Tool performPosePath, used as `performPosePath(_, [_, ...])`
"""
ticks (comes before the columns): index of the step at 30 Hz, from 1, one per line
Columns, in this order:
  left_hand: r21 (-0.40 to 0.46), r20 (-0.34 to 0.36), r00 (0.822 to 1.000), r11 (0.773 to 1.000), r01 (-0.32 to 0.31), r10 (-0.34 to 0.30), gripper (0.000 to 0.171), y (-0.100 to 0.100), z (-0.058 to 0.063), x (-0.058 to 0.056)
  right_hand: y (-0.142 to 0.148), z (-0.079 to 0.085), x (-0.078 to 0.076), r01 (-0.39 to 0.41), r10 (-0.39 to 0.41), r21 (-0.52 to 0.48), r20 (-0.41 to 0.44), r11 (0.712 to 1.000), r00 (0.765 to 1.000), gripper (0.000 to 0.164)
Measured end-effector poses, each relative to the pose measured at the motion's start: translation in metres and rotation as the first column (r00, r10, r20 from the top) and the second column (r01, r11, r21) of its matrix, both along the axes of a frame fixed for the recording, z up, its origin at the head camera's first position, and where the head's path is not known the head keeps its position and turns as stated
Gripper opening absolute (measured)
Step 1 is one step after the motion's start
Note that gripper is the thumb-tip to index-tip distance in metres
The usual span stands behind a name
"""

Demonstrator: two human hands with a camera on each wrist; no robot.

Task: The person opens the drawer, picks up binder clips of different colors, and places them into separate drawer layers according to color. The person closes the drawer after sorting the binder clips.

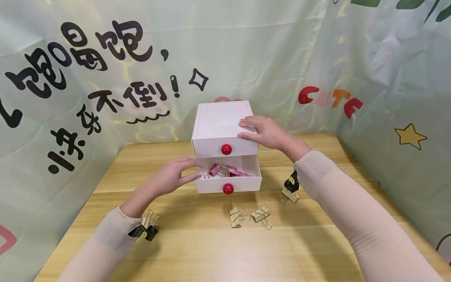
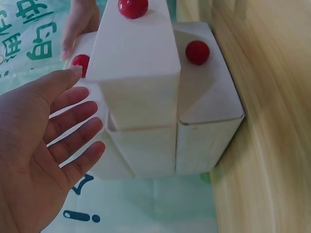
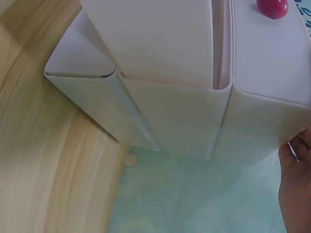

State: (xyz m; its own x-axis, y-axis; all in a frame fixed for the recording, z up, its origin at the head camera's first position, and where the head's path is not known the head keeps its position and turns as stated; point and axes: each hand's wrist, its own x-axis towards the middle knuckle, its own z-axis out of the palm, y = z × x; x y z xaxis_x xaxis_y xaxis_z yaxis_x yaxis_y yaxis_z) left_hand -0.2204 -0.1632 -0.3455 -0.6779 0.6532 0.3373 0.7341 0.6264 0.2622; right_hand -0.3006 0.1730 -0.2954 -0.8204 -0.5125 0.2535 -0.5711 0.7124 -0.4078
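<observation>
A white drawer cabinet [image 1: 225, 119] stands on the table, its middle drawer [image 1: 211, 186] pulled out. Inside that drawer lie several pink binder clips [image 1: 215, 169] with wire handles. My left hand [image 1: 170, 176] is at the drawer's left side, fingers extended and spread; in the left wrist view its palm faces the box with nothing in it. My right hand [image 1: 269, 133] rests on the cabinet's top right edge, fingers on the top. Red knobs mark the top drawer [image 1: 208, 148] and the bottom drawer [image 2: 204, 82], both pushed in.
Two pale yellow binder clips [image 1: 235, 218] lie on the wooden table [image 1: 197, 243] before the cabinet. Another yellow clip [image 1: 290, 195] shows by the right wrist, and one more [image 1: 149, 221] by the left. A printed cloth [image 1: 275, 58] hangs behind and along the sides.
</observation>
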Motion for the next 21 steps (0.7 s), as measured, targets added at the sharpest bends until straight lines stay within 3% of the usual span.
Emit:
performPosePath(11, [0.039, -0.006, 0.997, 0.997, -0.072, 0.073, 0.032, -0.025, 0.012, 0.008, 0.001, -0.002, -0.001, -0.003, 0.003, -0.014, -0.004, 1.000, 1.000, 0.059])
performPosePath(16, [0.026, -0.028, 0.996, 0.996, -0.086, 0.087, 0.032, -0.037, 0.009, 0.010, 0.002, -0.003, -0.002, 0.000, 0.000, -0.021, 0.005, 1.000, 1.000, 0.062])
performPosePath(21, [0.011, 0.002, 0.989, 0.989, -0.149, 0.149, 0.034, -0.058, 0.002, 0.014, 0.001, -0.003, -0.002, 0.001, -0.001, -0.024, 0.010, 1.000, 1.000, 0.062])
